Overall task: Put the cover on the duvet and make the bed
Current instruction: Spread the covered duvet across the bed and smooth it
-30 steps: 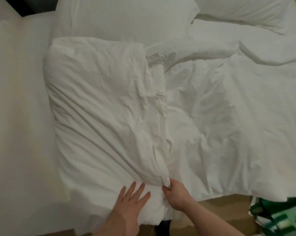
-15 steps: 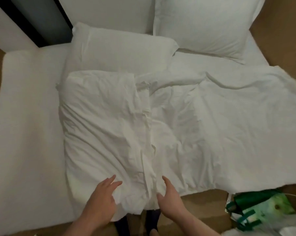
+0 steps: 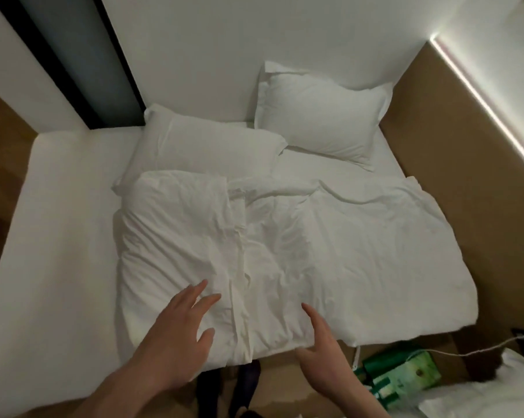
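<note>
While spread across frame centre, crumpled white fabric duvet [image 3: 285, 251]: long axis left to right. Left hand [image 3: 176, 336] and right hand [image 3: 321, 354]: fingers straight, empty, flanking lower-centre edge fold; left nearer.

A green and white bag [image 3: 404, 374] lies on the brown floor [image 3: 288, 384] at the lower right of the frame, with a thin white cable [image 3: 481, 351] trailing past it toward the right edge. A glowing light strip [image 3: 484, 101] runs diagonally down the tan wall panel [image 3: 453, 182] at the right. A dark vertical panel [image 3: 83, 55] stands at the upper left against the white wall [image 3: 254, 34].
</note>
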Tool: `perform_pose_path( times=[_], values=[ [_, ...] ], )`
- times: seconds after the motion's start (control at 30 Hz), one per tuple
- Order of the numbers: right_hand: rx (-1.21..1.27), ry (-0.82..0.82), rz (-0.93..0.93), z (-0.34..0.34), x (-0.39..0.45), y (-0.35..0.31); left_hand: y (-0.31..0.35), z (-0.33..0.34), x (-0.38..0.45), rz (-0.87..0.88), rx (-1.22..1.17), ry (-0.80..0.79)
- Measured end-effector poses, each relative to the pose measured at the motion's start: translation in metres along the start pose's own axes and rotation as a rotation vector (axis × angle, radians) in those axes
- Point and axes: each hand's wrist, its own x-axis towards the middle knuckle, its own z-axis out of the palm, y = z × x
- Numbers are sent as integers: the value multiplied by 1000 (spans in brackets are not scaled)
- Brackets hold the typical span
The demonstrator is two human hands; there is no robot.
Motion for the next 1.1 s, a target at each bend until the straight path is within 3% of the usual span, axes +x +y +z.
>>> perform_pose_path(
  times=[0.27, 0.8, 1.1],
  values=[
    [33, 89, -30, -46, -41, 16, 57, -17, -22, 52, 134, 0],
    [-43, 101, -73, -225, -38, 148, 242, 74, 16, 8, 185, -84],
    [-87, 53, -93, -239, -20, 144, 245, 81, 2, -67, 214, -70]
  ],
)
